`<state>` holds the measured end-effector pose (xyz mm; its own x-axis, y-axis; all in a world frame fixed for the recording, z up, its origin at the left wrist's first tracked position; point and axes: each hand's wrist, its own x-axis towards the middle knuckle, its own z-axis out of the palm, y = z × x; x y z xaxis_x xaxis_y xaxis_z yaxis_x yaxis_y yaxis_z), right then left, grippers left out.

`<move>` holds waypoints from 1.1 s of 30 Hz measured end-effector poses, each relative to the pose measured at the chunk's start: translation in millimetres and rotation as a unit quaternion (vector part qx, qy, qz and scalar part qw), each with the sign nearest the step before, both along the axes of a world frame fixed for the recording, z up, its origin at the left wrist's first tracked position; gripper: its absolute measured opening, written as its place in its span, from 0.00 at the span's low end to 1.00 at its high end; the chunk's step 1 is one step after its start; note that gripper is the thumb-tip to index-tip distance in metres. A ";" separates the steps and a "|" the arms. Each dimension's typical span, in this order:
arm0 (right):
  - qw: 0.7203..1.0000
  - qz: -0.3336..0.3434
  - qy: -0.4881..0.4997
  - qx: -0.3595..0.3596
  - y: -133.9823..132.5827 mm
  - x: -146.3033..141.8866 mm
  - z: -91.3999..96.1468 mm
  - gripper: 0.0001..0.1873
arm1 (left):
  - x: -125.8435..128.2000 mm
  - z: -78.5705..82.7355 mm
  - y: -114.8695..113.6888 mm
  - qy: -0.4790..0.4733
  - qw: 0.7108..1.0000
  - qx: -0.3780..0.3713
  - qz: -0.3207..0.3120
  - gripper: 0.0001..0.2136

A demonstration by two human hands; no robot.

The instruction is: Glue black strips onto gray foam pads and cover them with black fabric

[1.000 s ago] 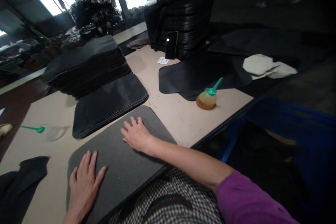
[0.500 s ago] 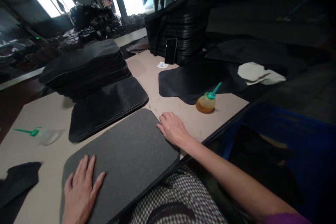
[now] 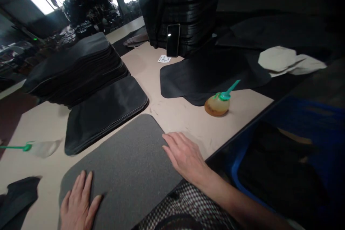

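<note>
White card (writing illegible) beyond grey panel

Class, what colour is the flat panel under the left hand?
The panel is grey, as the head view shows.

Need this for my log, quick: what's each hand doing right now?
Left hand: open, palm down on the grey mat.
Right hand: at the mat's right edge; whether it grips cannot be told.

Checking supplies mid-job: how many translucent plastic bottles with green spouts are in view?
2: one amber-bottomed bottle beyond the bare right hand, one whitish bottle left of the low stack of flat black pads. More could be hidden behind stacked pads.
</note>
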<state>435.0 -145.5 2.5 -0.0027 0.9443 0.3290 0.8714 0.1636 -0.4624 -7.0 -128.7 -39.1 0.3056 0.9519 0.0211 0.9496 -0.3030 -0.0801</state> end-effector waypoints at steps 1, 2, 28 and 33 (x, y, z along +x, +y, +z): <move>1.000 0.000 0.005 0.003 -1.2 0.8 -0.3 0.13 | -0.6 0.7 -0.6 0.003 1.000 -0.002 0.001 0.34; 1.000 0.000 0.010 0.006 -2.4 1.6 -0.8 0.13 | -1.2 1.5 -1.3 0.006 1.000 -0.003 0.000 0.34; 0.988 0.136 -0.071 0.023 9.6 -38.2 -19.6 0.33 | 20.4 19.2 -11.6 0.061 0.998 0.020 0.005 0.31; 0.982 0.143 -0.123 0.018 15.0 -41.4 -29.9 0.35 | 25.1 22.5 -13.9 0.042 0.999 0.029 0.018 0.31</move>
